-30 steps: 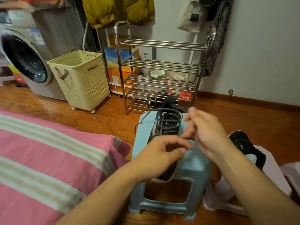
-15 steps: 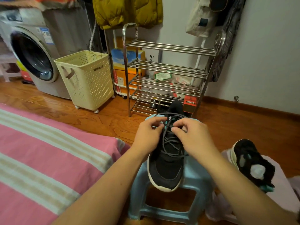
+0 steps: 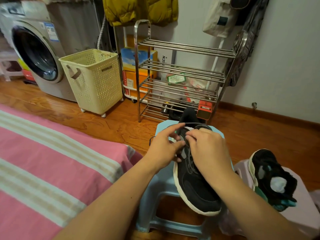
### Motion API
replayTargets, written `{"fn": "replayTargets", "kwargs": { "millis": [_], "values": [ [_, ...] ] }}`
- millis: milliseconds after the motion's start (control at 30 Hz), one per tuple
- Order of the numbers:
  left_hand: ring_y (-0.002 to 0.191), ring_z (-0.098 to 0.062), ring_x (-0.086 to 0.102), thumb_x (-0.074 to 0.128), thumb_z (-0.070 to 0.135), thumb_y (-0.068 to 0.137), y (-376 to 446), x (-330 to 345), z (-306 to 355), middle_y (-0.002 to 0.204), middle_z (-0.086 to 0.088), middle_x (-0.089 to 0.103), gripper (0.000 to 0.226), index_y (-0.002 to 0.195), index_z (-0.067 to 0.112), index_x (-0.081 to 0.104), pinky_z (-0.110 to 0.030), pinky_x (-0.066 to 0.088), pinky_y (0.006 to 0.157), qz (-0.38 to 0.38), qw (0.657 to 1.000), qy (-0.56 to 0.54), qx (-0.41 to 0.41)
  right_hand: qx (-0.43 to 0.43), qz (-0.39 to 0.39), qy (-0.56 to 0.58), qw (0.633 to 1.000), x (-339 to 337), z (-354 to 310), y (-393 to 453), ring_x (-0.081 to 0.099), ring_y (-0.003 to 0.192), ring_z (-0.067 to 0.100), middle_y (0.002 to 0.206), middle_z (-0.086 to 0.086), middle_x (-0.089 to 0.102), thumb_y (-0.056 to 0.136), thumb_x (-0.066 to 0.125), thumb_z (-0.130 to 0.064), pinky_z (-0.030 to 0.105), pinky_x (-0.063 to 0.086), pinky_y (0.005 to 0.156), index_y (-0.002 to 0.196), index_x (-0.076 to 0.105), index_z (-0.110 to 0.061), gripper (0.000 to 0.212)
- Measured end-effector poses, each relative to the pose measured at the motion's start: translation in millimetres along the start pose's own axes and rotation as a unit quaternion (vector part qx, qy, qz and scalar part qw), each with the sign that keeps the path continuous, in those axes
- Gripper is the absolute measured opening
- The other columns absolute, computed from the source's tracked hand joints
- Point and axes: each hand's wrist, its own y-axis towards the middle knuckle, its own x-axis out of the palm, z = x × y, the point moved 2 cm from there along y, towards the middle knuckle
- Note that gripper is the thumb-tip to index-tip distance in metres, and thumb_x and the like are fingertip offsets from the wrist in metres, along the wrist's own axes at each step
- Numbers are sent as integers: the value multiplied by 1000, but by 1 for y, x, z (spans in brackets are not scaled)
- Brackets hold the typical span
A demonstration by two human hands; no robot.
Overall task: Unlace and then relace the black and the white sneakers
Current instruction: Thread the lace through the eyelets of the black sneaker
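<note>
Your black sneaker (image 3: pixel 194 184) lies toe-out on the blue stool (image 3: pixel 161 181), lower centre of frame. Both hands work the lace (image 3: pixel 190 123) near its tongue: left hand (image 3: pixel 164 149) and right hand (image 3: pixel 207 149) each pinch it with curled fingers. You seem mid-lacing; next, feed the lace through an eyelet. The second sneaker (image 3: pixel 271 177) waits lower right.

Black sneaker (image 3: pixel 194 184) with white sole and grey laces, on pale blue stool (image 3: pixel 162 181). Second black sneaker (image 3: pixel 271 177), cream-soled with teal and white patches, on lilac stool (image 3: pixel 301 203). Pink bedcover (image 3: pixel 52 161) banded in beige and white stripes. Cream perforated basket (image 3: pixel 97 80); silver rack (image 3: pixel 180 78); mustard-yellow jacket (image 3: pixel 140 9); grey washing machine (image 3: pixel 38 49); reddish-brown wood-grain floor (image 3: pixel 110 122).
</note>
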Motion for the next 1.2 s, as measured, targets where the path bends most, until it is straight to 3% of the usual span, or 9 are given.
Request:
{"fn": "replayTargets", "kwargs": {
  "millis": [133, 300, 467, 567, 633, 833, 1067, 1200],
  "values": [
    [85, -21, 69, 63, 9, 98, 5, -2, -4, 106, 1, 58, 50, 141, 35, 56, -28, 62, 68, 16, 994, 102, 38, 30, 20, -62, 997, -9, 2, -9, 49, 65, 11, 83, -3, 68, 99, 60, -26, 8, 18, 54, 99, 74, -19, 16],
    [98, -17, 64, 63, 11, 98, 10, 2, -6, 110, 8, 56, 50, 140, 39, 58, -39, 59, 91, 16, 987, 143, 67, 65, 12, -48, 997, -12, 6, -14, 44, 69, 12, 86, -7, 51, 99, 60, -26, 13, 22, 54, 95, 72, -19, 14],
    [94, -21, 67, 63, 6, 97, 12, 3, -10, 107, 1, 61, 49, 136, 35, 62, -39, 60, 87, 23, 991, 114, 62, 69, 20, -12, 997, -13, 3, -12, 46, 79, 10, 89, -2, 64, 97, 65, -23, 13, 24, 60, 98, 79, -18, 15],
    [90, -22, 68, 63, 4, 96, 12, 4, -10, 104, 1, 61, 49, 135, 34, 62, -37, 61, 84, 29, 991, 110, 64, 99, -52, -43, 993, -12, 0, -5, 47, 84, 10, 99, -3, 64, 101, 57, -31, 15, 28, 60, 108, 75, -22, 21],
    [88, -20, 68, 63, 2, 96, 13, 4, -10, 102, 2, 62, 49, 134, 32, 63, -34, 61, 83, 35, 991, 110, 67, 142, -117, -58, 981, -11, 0, 5, 50, 87, 11, 105, -2, 64, 103, 54, -35, 20, 35, 69, 114, 72, -22, 25],
    [93, 0, 60, 64, 2, 95, 11, 4, -5, 97, 16, 60, 47, 133, 29, 63, -9, 50, 81, 43, 987, 134, 83, 158, -200, -127, 959, -14, -6, 27, 60, 107, 22, 118, 5, 64, 101, 58, -34, 28, 41, 76, 124, 67, -19, 29],
    [95, 0, 59, 64, 2, 95, 10, 4, -2, 96, 15, 60, 47, 135, 27, 63, -4, 48, 78, 44, 984, 151, 84, 113, -141, -148, 972, -22, -17, 22, 57, 86, 21, 100, 6, 64, 97, 66, -23, 27, 39, 68, 118, 68, -16, 22],
    [94, 1, 60, 64, 2, 95, 9, 3, -2, 96, 14, 61, 48, 137, 26, 63, -4, 48, 80, 46, 984, 153, 83, 167, -164, -112, 966, -15, -15, 28, 63, 98, 22, 108, 6, 66, 99, 61, -26, 28, 42, 72, 119, 67, -16, 23]
  ]
}}
